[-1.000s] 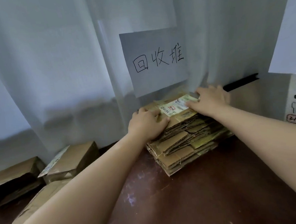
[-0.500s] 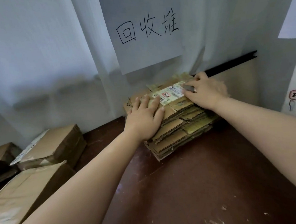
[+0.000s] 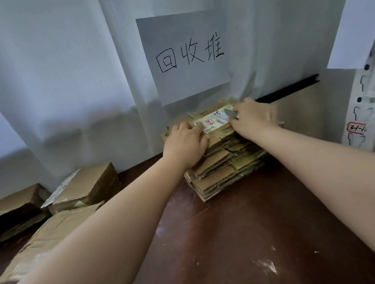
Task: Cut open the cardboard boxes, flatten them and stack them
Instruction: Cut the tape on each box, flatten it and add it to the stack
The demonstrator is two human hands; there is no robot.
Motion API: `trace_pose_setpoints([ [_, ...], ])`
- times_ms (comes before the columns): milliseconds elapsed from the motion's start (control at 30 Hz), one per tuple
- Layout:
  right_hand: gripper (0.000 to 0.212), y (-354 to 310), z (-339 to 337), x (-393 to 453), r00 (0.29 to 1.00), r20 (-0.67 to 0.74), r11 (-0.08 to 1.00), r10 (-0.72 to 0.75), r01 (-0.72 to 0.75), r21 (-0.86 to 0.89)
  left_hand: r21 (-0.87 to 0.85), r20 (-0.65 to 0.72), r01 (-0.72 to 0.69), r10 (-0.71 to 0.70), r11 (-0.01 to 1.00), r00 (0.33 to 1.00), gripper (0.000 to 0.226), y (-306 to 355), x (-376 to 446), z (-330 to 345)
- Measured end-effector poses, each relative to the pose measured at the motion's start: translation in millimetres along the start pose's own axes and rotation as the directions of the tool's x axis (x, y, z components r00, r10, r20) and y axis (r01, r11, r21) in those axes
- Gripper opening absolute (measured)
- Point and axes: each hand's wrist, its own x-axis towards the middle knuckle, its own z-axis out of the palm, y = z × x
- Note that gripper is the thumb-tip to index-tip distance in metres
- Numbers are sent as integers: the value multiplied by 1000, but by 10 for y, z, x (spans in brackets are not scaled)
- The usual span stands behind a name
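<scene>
Two hands rest on the stack of flattened cardboard (image 3: 218,162) at the back of the brown table (image 3: 264,225), under the paper sign (image 3: 185,54); left hand (image 3: 185,145) lies flat, fingers straight; right hand (image 3: 254,117) curls round a small grey tool (image 3: 230,113) (a cutter, perhaps) over the shipping label (image 3: 213,121); uncut boxes (image 3: 84,187) sit far left.

Both forearms were bare from frame edge to wrist, no sleeves showing. Left hand (image 3: 185,145) and right hand (image 3: 254,118) were ungloved. No rings, watch or bands were visible. Right hand looked slightly motion-blurred.
</scene>
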Motion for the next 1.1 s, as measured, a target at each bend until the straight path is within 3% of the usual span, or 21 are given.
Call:
trace_pose_setpoints([
  [133,34,-36,-160,-141,999,-43,999,-10,8,-39,-313,117,70,-35,947,993,40,-13,33,-193],
  [233,37,-61,-293,-210,999,-47,1000,24,-24,-15,-230,132,22,9,973,991,53,-31,-20,-282],
  [367,35,-153,-486,-344,994,-110,1000,20,-18,17,-212,7,-45,48,976,999,50,-40,-186,-375],
  [500,31,-288,-690,-528,989,-146,999,-25,30,33,-136,-17,-57,55,989,998,52,-99,-486,-540],
  [667,24,-483,-827,-755,986,-145,997,-81,78,-24,-55,-27,-5,4,998,1000,54,-435,-968,-765],
  [767,19,-679,-875,-905,991,-74,994,-108,105,-43,-8,-24,46,-46,999,999,55,-723,-1335,-860],
  [933,8,-1109,-841,-1095,982,33,979,-184,180,93,41,-35,180,-179,983,983,56,-1353,-1959,-1044],
  [1100,17,-1608,-692,-1301,960,-19,952,-278,278,131,7,-28,302,-302,953,953,56,-1862,-2505,-1116],
])
